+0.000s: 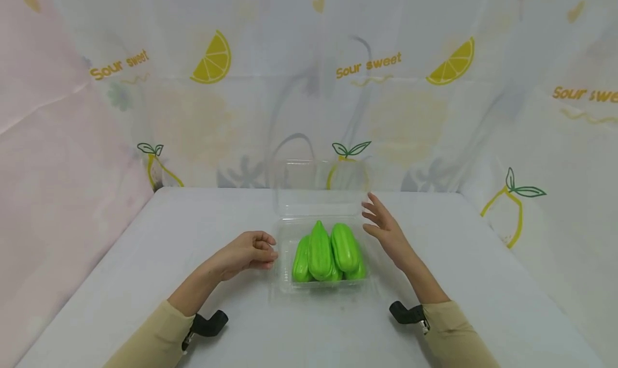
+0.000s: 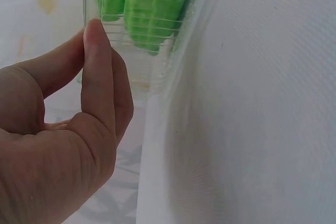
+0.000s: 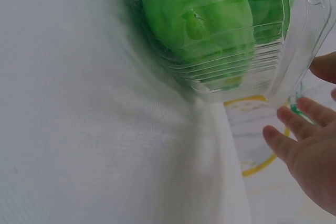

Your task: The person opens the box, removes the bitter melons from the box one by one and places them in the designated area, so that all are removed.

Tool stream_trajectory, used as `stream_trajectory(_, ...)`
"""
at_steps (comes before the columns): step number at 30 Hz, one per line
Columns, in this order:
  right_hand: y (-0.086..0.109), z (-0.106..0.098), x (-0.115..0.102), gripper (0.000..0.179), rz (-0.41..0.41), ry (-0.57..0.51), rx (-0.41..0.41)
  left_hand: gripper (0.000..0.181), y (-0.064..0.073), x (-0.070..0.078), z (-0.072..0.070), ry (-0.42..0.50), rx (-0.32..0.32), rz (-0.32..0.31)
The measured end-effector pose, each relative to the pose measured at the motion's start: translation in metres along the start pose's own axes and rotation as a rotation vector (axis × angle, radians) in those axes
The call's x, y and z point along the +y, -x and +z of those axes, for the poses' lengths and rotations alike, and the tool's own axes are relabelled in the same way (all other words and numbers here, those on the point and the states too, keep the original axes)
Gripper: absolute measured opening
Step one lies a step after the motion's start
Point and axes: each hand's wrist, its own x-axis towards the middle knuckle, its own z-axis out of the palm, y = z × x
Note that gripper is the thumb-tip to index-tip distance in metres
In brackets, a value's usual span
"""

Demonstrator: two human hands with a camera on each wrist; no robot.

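Observation:
A clear plastic clamshell box (image 1: 285,282) sits mid-table with its lid (image 1: 318,201) raised at the back. Inside lie several bright green, ridged, cucumber-like vegetables (image 1: 320,252), some on top of others. My left hand (image 1: 248,254) pinches the box's left rim between thumb and fingers; in the left wrist view that hand (image 2: 89,103) has its fingertips at the rim. On the other side, my right hand (image 1: 386,231) is spread beside the lid's right edge. The right wrist view shows this hand's (image 3: 310,145) fingers extended and apart, near the box wall (image 3: 262,72).
A white cloth covers the table (image 1: 203,218). Behind it hangs a patterned curtain (image 1: 309,105) with lemons and lettering. Black wrist mounts (image 1: 211,323) show at both tan sleeves (image 1: 154,333).

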Motion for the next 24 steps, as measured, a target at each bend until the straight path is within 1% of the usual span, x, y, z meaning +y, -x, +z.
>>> stream_trajectory(9, -0.01, 0.0, 0.001, 0.069, 0.003, -0.012, -0.01, 0.042, 0.0, 0.001, -0.001, 0.004, -0.01, 0.001)
stream_trajectory(18, -0.012, -0.001, 0.004, 0.069, 0.025, -0.049, -0.03, 0.044, 0.003, 0.003, 0.0, 0.002, -0.01, 0.0)
stream_trajectory(24, -0.013, -0.002, 0.011, 0.064, 0.045, -0.031, -0.008, 0.045, 0.001, 0.002, 0.0, -0.001, -0.016, 0.01)
